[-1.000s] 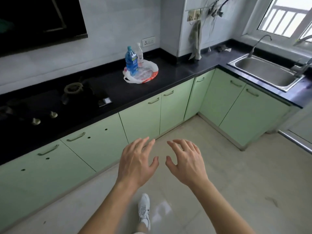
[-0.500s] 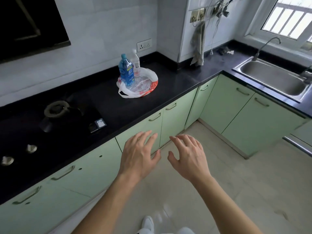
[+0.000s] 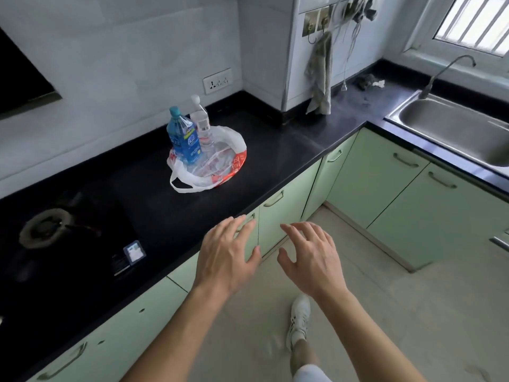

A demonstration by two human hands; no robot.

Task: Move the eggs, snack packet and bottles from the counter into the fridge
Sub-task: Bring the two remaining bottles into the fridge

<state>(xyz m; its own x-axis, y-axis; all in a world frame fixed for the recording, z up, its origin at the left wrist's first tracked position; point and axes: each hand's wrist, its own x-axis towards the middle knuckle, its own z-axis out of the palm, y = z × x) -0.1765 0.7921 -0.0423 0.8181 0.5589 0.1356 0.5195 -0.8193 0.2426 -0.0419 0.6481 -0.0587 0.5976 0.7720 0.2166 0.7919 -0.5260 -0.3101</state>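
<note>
Where the black stone counter ends in its front edge, both hands hover just short of it over bare floor: left hand and right hand, fingers spread, empty, touching nothing. Beyond the edge, open countertop. Farther in: white-and-red plastic bag, blue plastic bottle and clear plastic bottle upright, touching.

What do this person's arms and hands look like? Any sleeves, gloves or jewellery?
Both forearms are bare, with no sleeves in view. The left hand and right hand wear no gloves, and no rings, watch or bracelets show. Lower down, a white lace-up shoe is visible on one foot.
</note>
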